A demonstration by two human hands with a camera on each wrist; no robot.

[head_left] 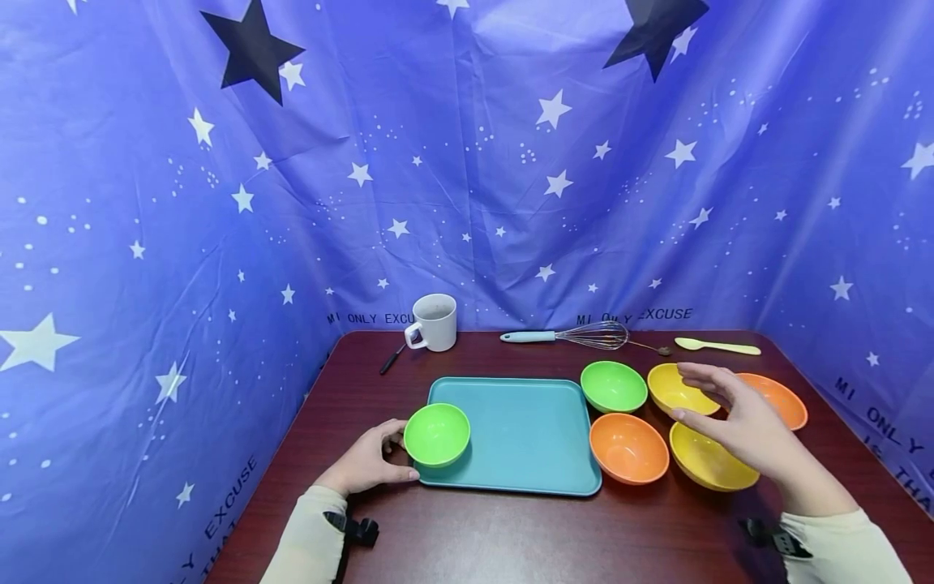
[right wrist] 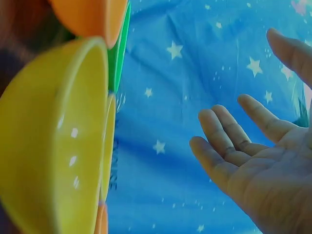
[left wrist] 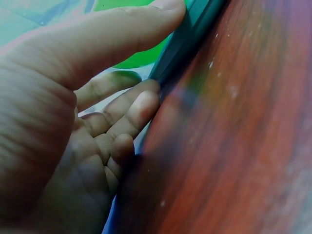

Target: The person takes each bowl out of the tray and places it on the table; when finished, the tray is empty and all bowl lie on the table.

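My left hand (head_left: 370,459) is at the left end of a teal tray (head_left: 529,438), beside a green bowl (head_left: 437,435) standing on that end. In the left wrist view the thumb (left wrist: 122,29) lies along the tray's rim, in front of the bowl. The other fingers are loosely bent, their tips right at the tray's side. Over two yellow bowls, near (head_left: 711,458) and far (head_left: 674,388), my right hand (head_left: 747,418) hovers with fingers spread and nothing in its grasp. The right wrist view shows its bare palm, apart from the near yellow bowl (right wrist: 53,141).
Right of the tray stand another green bowl (head_left: 613,387) and an orange bowl (head_left: 629,448); a second orange bowl (head_left: 777,401) is farther right. Along the back are a white mug (head_left: 434,323), a dark-handled utensil (head_left: 392,359), a whisk (head_left: 562,335) and a pale yellow spoon (head_left: 717,346).
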